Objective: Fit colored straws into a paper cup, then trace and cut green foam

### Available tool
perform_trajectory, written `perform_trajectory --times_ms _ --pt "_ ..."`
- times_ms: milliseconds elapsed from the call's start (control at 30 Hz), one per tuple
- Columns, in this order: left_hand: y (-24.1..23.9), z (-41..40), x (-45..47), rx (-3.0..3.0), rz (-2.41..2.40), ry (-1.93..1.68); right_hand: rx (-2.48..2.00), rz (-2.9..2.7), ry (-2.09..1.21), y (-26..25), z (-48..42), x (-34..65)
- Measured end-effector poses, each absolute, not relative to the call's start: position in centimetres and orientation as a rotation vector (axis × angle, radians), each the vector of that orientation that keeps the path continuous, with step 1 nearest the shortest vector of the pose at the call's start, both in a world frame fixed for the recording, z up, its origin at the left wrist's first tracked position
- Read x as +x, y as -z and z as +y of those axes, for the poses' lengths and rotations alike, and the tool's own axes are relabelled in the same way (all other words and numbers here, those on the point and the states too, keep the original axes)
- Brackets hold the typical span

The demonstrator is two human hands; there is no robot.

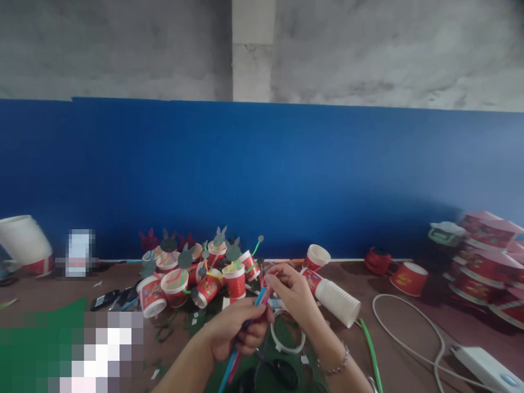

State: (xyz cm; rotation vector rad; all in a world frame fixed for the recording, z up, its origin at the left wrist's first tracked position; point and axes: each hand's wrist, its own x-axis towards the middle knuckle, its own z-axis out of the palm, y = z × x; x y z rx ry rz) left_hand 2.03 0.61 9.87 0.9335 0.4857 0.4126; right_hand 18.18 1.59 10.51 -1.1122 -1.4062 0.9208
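Wrapped around a blue straw [229, 373] and a pink straw [234, 368], my left hand [241, 326] is closed at the front of the table. My right hand [292, 292] pinches at the upper end of the straws; its fingertips partly hide what they grip there. Below the hands lie black-handled scissors [284, 372] on a dark green sheet. A white ring of tape or cable [295, 348] is behind the right wrist. Just beyond the hands stands a red paper cup [234, 281], among several others with coloured straws and grey animal-shaped cutouts.
A stack of white-rimmed cups [338, 301] lies on its side at right. Further right are a white cable [413, 308], a power strip [487, 368] and piled red paper buckets [478, 273]. A green straw [370, 352] lies near my right forearm. A blue panel [262, 174] borders the table's back.
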Motion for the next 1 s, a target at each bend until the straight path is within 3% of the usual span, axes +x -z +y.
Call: perform_trajectory --times_ms 333,667,1000 --pt "-9.7 0.5 2.1 0.985 0.519 -0.401 -1.12 -1.544 -0.906 -10.6 1.3 17.9" --pt "-9.7 0.4 2.6 1.057 0.66 -0.462 -1.188 -1.646 -0.632 -10.6 1.3 18.1" --pt "-8.8 1.4 3.1 1.135 0.85 -0.646 -1.22 -1.711 -0.822 -11.4 0.5 19.0"
